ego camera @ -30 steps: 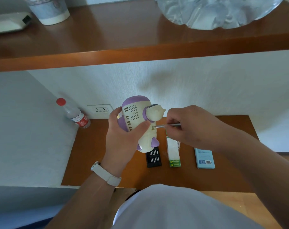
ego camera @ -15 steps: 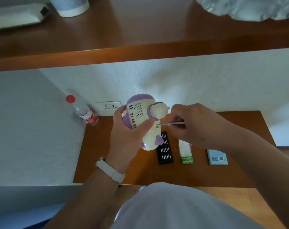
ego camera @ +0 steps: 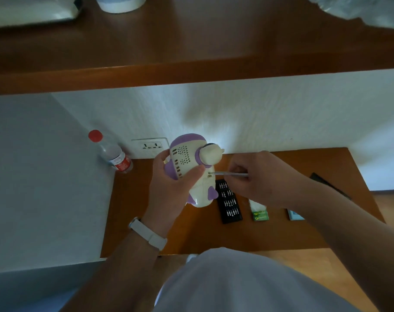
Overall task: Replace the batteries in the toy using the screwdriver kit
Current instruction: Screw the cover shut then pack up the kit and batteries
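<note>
My left hand [ego camera: 171,188] grips a cream and purple toy [ego camera: 189,161] above the low wooden table [ego camera: 164,239], its speaker-grille back turned towards me. My right hand [ego camera: 263,176] pinches a thin silver screwdriver [ego camera: 231,174] held level, with its tip at a small hole in the toy's back. On the table under the toy lies the open black bit case [ego camera: 229,202] of the screwdriver kit. To its right sits a green and white battery pack [ego camera: 259,211].
A clear water bottle [ego camera: 112,152] with a red cap stands at the table's back left by a wall socket [ego camera: 149,147]. A blue box [ego camera: 295,215] and a black lid [ego camera: 326,182] lie at the right. A wooden shelf [ego camera: 191,70] overhangs above.
The camera has tilted and shifted, so the scene sits further right and lower. Both hands keep the toy and screwdriver together, the tip staying at the toy's back.
</note>
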